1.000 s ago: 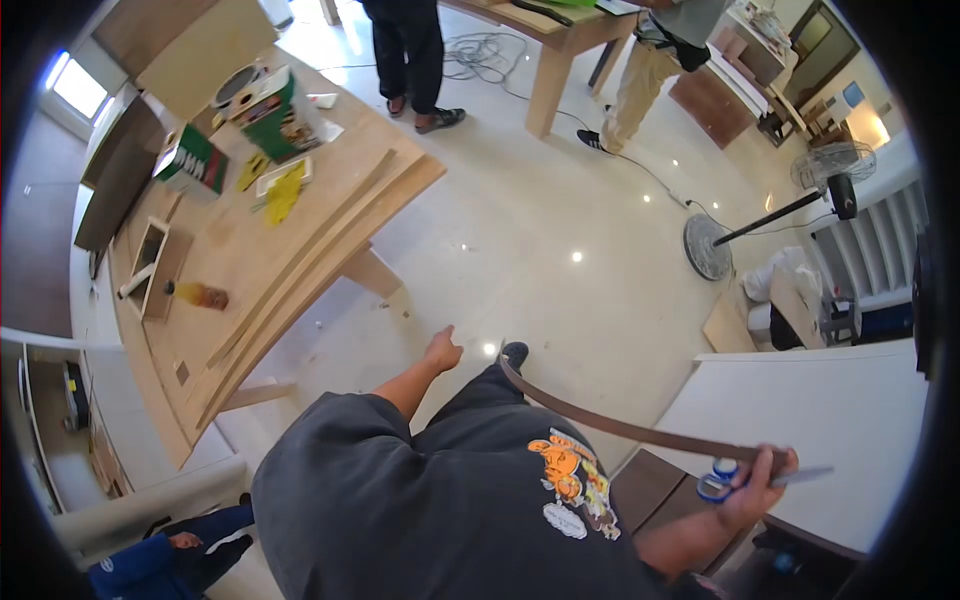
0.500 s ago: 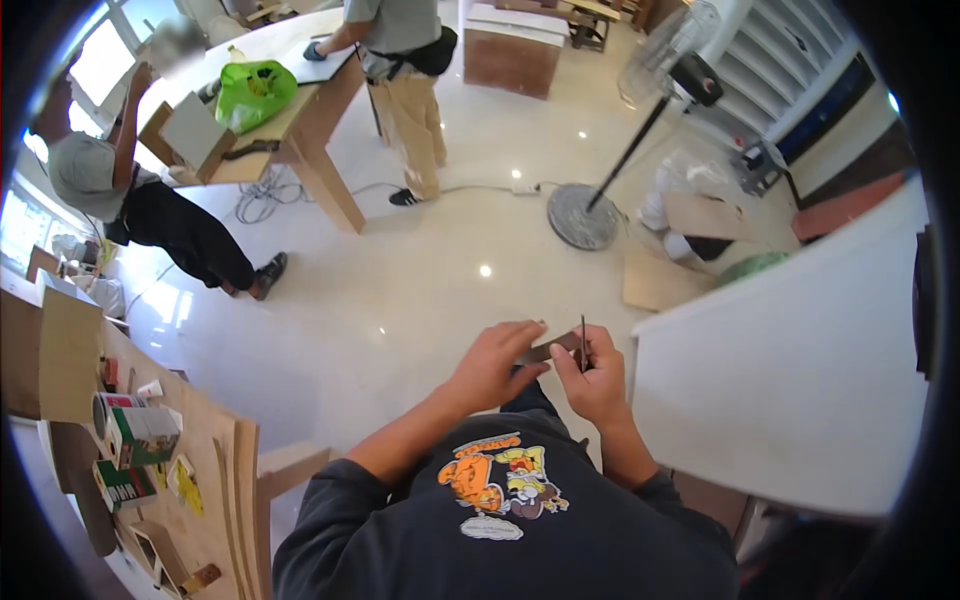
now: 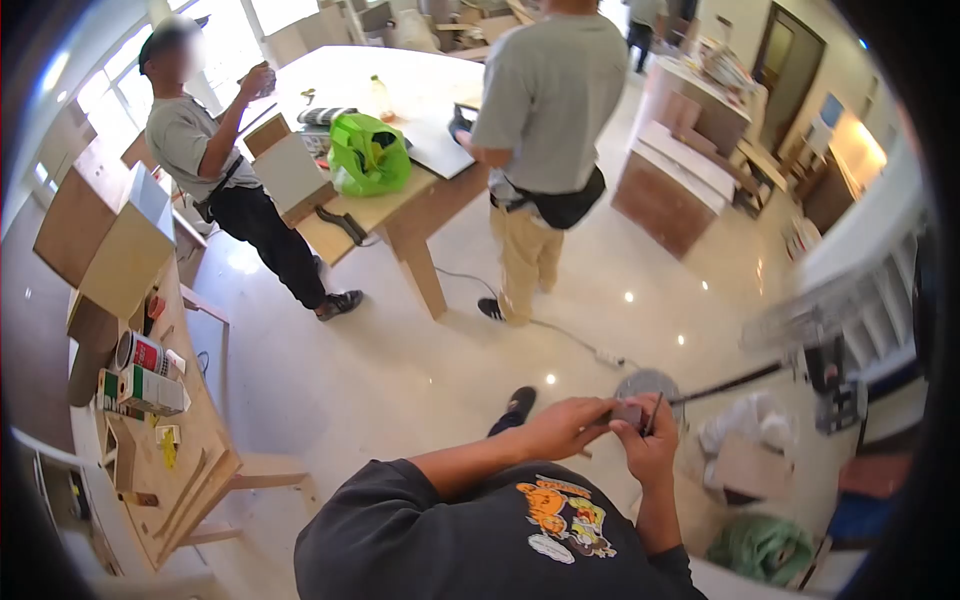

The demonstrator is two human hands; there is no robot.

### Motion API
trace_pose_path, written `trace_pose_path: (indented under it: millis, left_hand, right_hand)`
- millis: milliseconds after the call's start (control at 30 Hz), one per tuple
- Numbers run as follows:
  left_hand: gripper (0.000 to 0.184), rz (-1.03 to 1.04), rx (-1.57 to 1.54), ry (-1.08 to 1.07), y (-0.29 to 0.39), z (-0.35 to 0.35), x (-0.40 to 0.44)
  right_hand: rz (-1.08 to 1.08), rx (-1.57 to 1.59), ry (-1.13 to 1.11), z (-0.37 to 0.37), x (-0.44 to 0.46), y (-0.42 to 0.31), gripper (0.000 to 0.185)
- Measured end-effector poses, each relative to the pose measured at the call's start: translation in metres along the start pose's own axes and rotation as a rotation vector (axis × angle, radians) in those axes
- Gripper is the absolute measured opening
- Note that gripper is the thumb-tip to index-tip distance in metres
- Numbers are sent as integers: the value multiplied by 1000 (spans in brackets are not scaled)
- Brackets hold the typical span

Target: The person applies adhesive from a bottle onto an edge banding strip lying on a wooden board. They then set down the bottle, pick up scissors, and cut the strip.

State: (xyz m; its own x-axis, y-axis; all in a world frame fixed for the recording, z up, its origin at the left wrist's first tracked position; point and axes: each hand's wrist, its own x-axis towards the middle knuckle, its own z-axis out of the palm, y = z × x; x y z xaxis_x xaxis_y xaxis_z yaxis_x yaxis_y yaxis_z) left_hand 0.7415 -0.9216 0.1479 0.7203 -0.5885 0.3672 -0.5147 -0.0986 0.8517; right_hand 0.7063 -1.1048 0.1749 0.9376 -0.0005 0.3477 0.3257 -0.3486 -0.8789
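Observation:
My left hand (image 3: 572,424) is closed, its fingertips pinching the near end of a small flat dark-brown piece (image 3: 627,412). My right hand (image 3: 650,448) is curled around the other side of that piece, thumb on top. A thin dark strip (image 3: 655,410) sticks up from between the right fingers. Whether strip and brown piece are one thing, I cannot tell. Both hands are held close together in front of my dark T-shirt (image 3: 440,535), above the floor.
At left, a wooden workbench (image 3: 215,475) carries cans (image 3: 150,390) and boxes. Ahead, one person (image 3: 545,110) stands at a table with a green bag (image 3: 368,155); another person (image 3: 190,150) is beyond its left end. A pedestal fan (image 3: 790,375), a cable and a green bundle (image 3: 765,548) are at right.
My view has swung right and upward, and I have moved across the floor. My left fingers, spread over the brown piece before, are now closed on it.

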Motion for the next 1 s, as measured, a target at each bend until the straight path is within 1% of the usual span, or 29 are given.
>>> trace_pose_path:
  millis: [67, 167, 200, 300, 333, 433, 467, 533, 567, 600, 667, 700, 733, 800, 833, 900, 933, 967, 1000]
  left_hand:
    - [42, -9, -57, 5, -22, -13, 43]
    - [43, -41, -122, -48, -69, -29, 110]
    - [44, -13, -125, -62, -83, -41, 137]
    - [49, 52, -172, -92, -105, -61, 213]
    - [47, 81, -165, -89, -109, -66, 239]
    - [46, 134, -119, -85, -118, -85, 299]
    - [46, 87, -102, -107, -121, -91, 315]
    - [48, 108, -68, -39, -138, -95, 342]
    - [49, 116, -50, -3, -147, -97, 353]
    - [50, 76, -32, 40, -155, -98, 363]
    - [52, 5, 11, 122, -170, -99, 378]
    - [53, -34, 14, 113, -178, -100, 388]
    - [53, -73, 16, 105, -188, -99, 398]
    - [54, -140, 42, 100, -208, -89, 423]
    - [54, -119, 83, 134, -220, -82, 438]
    - [55, -72, 160, 197, -240, -68, 477]
    - [56, -92, 160, 194, -250, -60, 501]
    - [57, -105, 159, 186, -258, -56, 528]
    - [57, -95, 141, 168, -266, -43, 562]
  right_hand:
    - [-160, -7, 27, -3, 56, 12, 32]
    - [130, 114, -68, -25, 126, 49, 32]
    - [119, 204, -38, -27, 154, 53, 32]
    - [100, 158, -11, -47, 226, 56, 31]
    - [62, 131, 11, -53, 245, 57, 31]
    - [91, 177, 24, -79, 294, 65, 32]
    - [-3, 145, -23, -87, 312, 76, 33]
    - [-57, 127, 21, -94, 347, 94, 31]
    - [-83, 119, 40, -96, 365, 100, 30]
    - [-46, 177, 41, -100, 383, 107, 31]
    - [-25, 193, -24, -120, 417, 132, 35]
    - [-19, 201, -58, -129, 437, 143, 37]
    - [4, 231, -71, -136, 454, 149, 32]
    - [-11, 200, -125, -157, 491, 175, 32]
    - [-21, 186, -151, -168, 511, 190, 32]
    - [-67, 255, -200, -185, 549, 219, 33]
    - [-87, 282, -225, -197, 568, 234, 33]
    - [-3, 299, -283, -213, 585, 252, 36]
    - [7, 284, -263, -239, 602, 265, 36]
